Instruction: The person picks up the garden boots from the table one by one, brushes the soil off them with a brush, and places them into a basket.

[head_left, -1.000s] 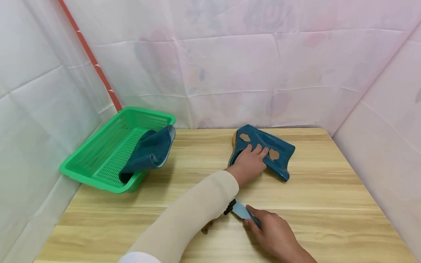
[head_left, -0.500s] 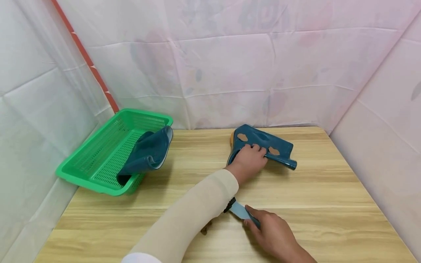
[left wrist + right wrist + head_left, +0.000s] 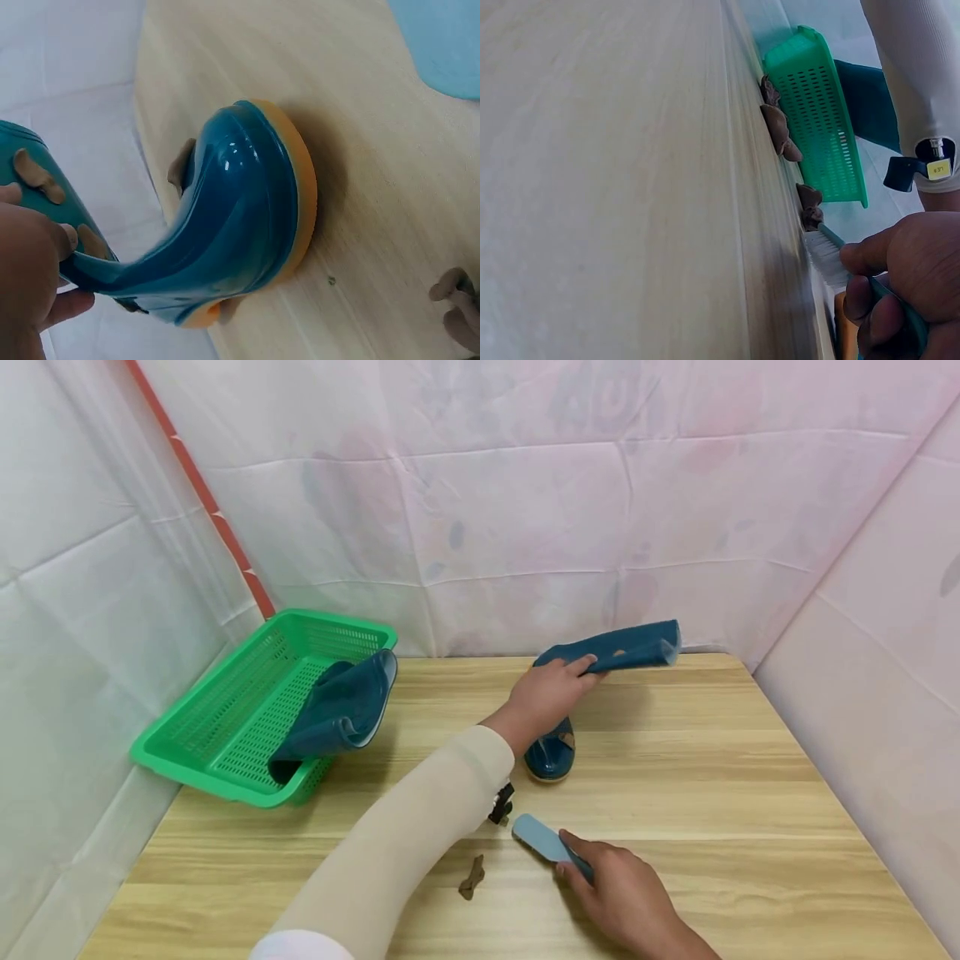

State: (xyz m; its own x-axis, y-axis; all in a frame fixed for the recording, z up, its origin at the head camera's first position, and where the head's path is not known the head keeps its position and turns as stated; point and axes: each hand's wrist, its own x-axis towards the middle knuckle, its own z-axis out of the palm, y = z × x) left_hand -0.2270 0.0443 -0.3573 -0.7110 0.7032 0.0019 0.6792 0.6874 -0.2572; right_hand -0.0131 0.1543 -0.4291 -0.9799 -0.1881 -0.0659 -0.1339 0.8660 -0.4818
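My left hand [image 3: 551,693] grips the shaft of a glossy blue rain boot [image 3: 551,758] at the back of the table. Its shaft points right, raised off the wood, and its toe faces me. The left wrist view shows the boot [image 3: 232,202] with an orange sole and brown, clay-like patches [image 3: 37,176] on the shaft. In my right hand [image 3: 622,885] is a brush [image 3: 538,837] with a pale blue head, its white bristles [image 3: 826,259] facing down near the tabletop. Left of the brush lies a brown lump [image 3: 472,877].
A green plastic basket [image 3: 258,714] stands at the left, against the wall sheet. A second blue boot [image 3: 337,697] leans out over its right rim. More brown lumps [image 3: 780,133] lie on the wooden table [image 3: 720,860]. White sheets [image 3: 517,510] enclose the back and sides.
My left hand has lifted and turned the boot: its shaft rose off the table and its toe swung into view toward me. My right hand with the brush has stayed put.
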